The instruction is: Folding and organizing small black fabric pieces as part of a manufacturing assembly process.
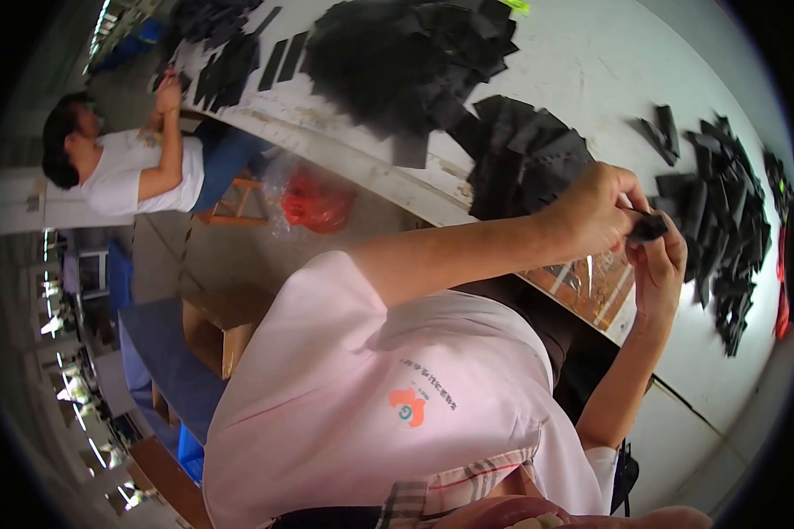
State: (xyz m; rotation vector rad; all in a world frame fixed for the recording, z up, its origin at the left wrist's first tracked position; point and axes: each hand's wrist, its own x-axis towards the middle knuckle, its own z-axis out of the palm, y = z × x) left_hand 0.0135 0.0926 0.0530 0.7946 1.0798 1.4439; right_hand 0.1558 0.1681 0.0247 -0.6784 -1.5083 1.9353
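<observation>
My left hand [595, 212] and my right hand [660, 269] meet at the table's near edge, fingers pinched together. Between them is a small black piece of material [648, 227], which looks folded; fingers hide part of it. Just beyond my left hand lies a fanned pile of flat black rectangular pieces [525, 154]. On the right, past my right hand, narrower black strips [723, 207] are heaped, looking folded or curled. A larger heap of flat black pieces [397, 62] spreads farther back on the white table [582, 66].
At the far left a person in a white shirt [141, 167] handles a small dark piece at the same table. A red plastic bag [318, 201] and an orange stool [238, 204] stand below the table edge. Clear plastic [582, 273] lies beneath my hands. Cardboard boxes [225, 322] sit at left.
</observation>
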